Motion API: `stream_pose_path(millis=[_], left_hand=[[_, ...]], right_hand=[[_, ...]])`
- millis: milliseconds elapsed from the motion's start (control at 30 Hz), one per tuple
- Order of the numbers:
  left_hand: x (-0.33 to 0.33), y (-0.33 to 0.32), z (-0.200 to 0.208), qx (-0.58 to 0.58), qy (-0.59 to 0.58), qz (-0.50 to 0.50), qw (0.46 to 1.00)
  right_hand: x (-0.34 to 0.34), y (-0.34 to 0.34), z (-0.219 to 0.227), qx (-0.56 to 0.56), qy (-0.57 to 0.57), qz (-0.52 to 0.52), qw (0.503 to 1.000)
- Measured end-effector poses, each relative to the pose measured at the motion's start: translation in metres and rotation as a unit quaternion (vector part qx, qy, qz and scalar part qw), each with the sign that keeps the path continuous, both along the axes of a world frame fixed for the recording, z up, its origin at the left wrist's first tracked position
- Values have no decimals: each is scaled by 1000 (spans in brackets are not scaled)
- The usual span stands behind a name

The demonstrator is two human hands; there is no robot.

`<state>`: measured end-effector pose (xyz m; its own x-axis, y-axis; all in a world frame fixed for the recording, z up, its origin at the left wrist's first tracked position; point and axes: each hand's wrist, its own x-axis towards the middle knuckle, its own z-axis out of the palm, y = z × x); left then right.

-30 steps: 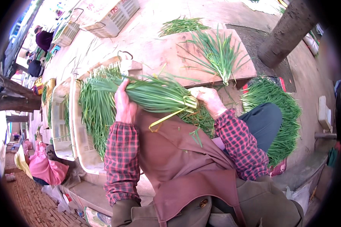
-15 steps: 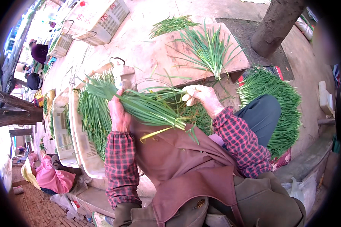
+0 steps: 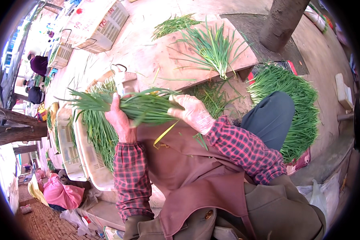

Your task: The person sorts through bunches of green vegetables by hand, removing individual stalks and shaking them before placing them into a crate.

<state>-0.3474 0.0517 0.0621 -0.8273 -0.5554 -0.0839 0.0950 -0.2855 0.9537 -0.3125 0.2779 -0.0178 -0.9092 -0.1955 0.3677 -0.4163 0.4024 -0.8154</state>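
Observation:
My left hand [image 3: 121,122] is wrapped around the middle of a bunch of garlic chives [image 3: 148,107], held level above my brown apron [image 3: 188,160]. Its green leaf tips reach out to the left. Around the stem ends on the right curls my right hand [image 3: 193,113], its fingers closed against them. A yellowed leaf [image 3: 165,134] dangles below the bunch. Just left of my left hand, a white plastic crate [image 3: 93,168] holds many more chives [image 3: 98,134]. More loose chives [image 3: 212,96] lie beyond my right hand, partly under a board.
A low wooden board [image 3: 156,76] ahead carries another chive bunch [image 3: 216,50]. A large chive pile [image 3: 286,104] lies beside my right knee [image 3: 268,116]. White crates [image 3: 104,28] stand far left, near a tree trunk [image 3: 284,24]. A person in pink [image 3: 62,192] sits at lower left.
My right hand has moved left, from pulling at strands out to the side to closing around the stem ends. The bunch has swung from slanting to level.

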Motion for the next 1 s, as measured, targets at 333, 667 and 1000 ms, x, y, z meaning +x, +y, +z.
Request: stream_pose_path(millis=[333, 667, 1000], left_hand=[[1, -46, 5, 60, 38, 43, 997], [1, -30, 0, 74, 28, 54, 995], [4, -40, 4, 108, 71, -2, 992]], right_hand=[[9, 73, -73, 157, -156, -154, 963], [-2, 7, 31, 31, 220, 27, 975], [-9, 74, -95, 82, -62, -85, 991]])
